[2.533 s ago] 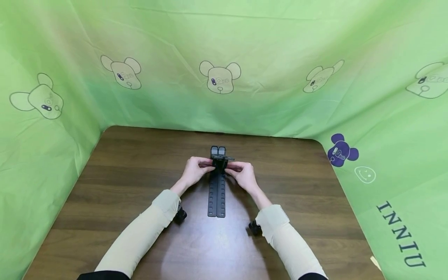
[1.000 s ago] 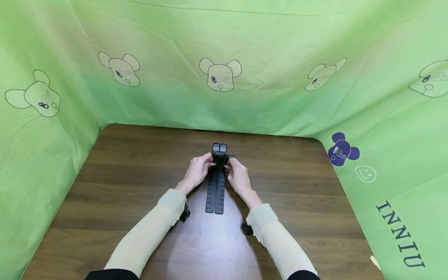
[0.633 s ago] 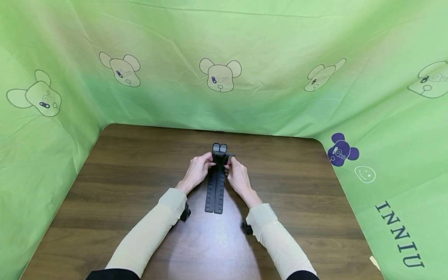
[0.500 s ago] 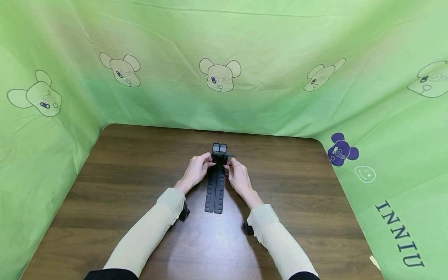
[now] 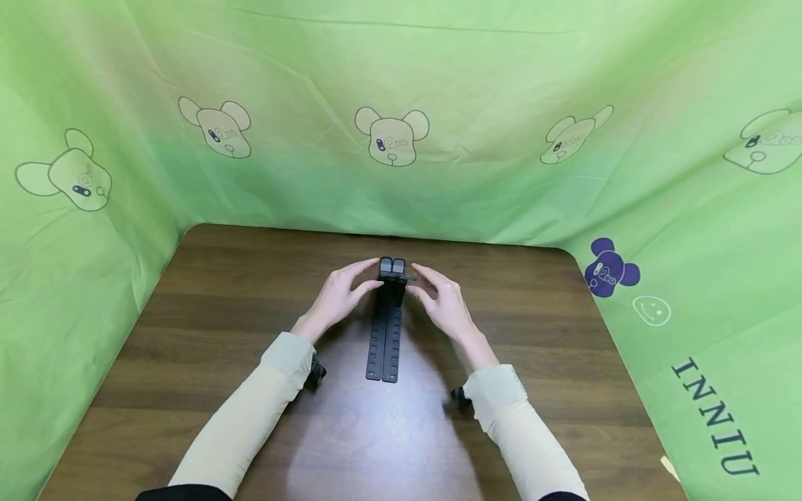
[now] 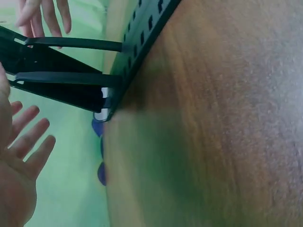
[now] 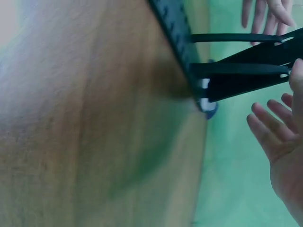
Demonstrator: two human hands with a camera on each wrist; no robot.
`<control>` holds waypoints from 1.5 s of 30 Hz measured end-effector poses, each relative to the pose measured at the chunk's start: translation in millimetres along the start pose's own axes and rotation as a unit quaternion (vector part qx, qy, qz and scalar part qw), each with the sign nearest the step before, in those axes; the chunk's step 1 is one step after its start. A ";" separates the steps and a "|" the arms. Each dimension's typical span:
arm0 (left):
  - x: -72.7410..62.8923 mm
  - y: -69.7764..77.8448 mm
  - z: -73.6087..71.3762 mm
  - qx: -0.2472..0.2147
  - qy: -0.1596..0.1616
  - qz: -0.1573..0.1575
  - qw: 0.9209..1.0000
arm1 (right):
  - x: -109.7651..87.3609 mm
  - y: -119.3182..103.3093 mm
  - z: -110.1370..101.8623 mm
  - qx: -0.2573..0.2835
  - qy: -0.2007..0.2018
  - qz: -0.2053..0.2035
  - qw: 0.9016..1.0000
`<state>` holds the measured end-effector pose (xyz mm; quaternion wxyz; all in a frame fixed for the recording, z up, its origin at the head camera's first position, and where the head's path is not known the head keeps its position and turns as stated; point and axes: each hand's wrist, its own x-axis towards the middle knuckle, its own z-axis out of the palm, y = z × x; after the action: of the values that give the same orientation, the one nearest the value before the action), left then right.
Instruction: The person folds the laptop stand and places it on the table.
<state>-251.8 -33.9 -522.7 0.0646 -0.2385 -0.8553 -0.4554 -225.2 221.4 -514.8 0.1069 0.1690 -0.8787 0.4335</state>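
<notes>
A black folding stand (image 5: 385,341) with a notched two-strip base stands on the table, its upper plate raised at a slant. In the left wrist view, two thin struts (image 6: 71,78) run from the slotted base to the slanted plate (image 6: 52,75). My left hand (image 5: 338,296) is at the stand's left side, fingers stretched and spread, fingertips right at the plate's edge. Mirroring it on the right side, my right hand (image 5: 443,303) has its thumb and fingers spread near the plate. Behind the plate, the right wrist view shows my right fingers (image 7: 272,125) extended, not curled round it.
The brown wooden table (image 5: 250,362) extends around the stand. A green cloth (image 5: 301,188) with bear-head drawings hangs along the back and both sides. A small pale patch (image 5: 670,467) shows at the table's right edge.
Both hands have let go of the stand's sides: the pinching fingers have straightened and spread, and the hands have moved outward and slightly up toward the plate. The stand stays in place.
</notes>
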 end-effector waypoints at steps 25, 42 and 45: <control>19.9 26.3 -11.1 -0.033 -0.031 -0.029 0.999 | 23.4 32.2 8.3 0.006 0.026 -0.042 0.999; 69.0 40.6 -32.2 -0.061 -0.066 -0.136 0.987 | 72.9 -35.7 -27.9 -0.014 -0.063 0.114 0.991; 72.6 40.1 -34.8 -0.078 -0.075 -0.147 0.983 | 77.5 -34.5 -28.5 0.018 -0.072 0.136 0.988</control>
<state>-300.6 -17.7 -448.7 -0.0863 -0.1478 -0.8454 -0.5061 -281.9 208.7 -446.7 -0.0196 0.0807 -0.8910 0.4463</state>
